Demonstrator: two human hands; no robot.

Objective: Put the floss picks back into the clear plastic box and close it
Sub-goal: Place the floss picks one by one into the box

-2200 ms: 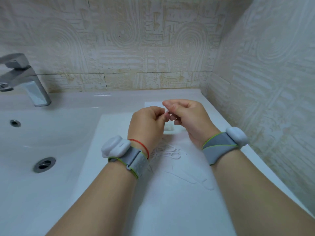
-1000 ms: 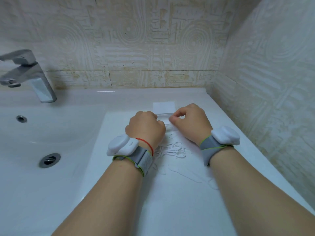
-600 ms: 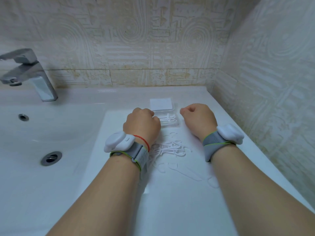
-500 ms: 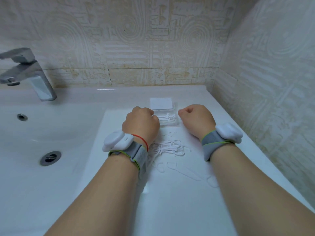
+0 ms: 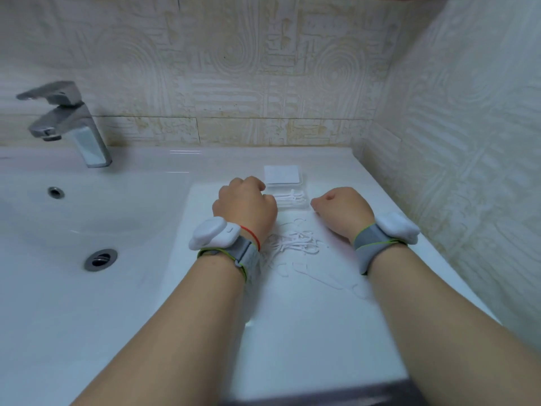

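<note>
My left hand was curled into a loose fist on the white ceramic sink counter, its knuckles just at the left edge of the small clear plastic box. My right hand sat fisted too, just to the right of the box and not touching it. Both sets of fingers were closed — whether either held anything, I could not tell, since the fingertips were tucked out of sight.

The box lay open near the back of the counter, its flat lid folded away toward the beige patterned tile wall. A few white floss picks lay inside the tray. A loose pile of white floss picks rested on the counter between my wrists, with a couple of stray ones nearer to me.

Each wrist wore a grey band with a white device. To the left were the basin's metal drain and the chrome faucet.
</note>
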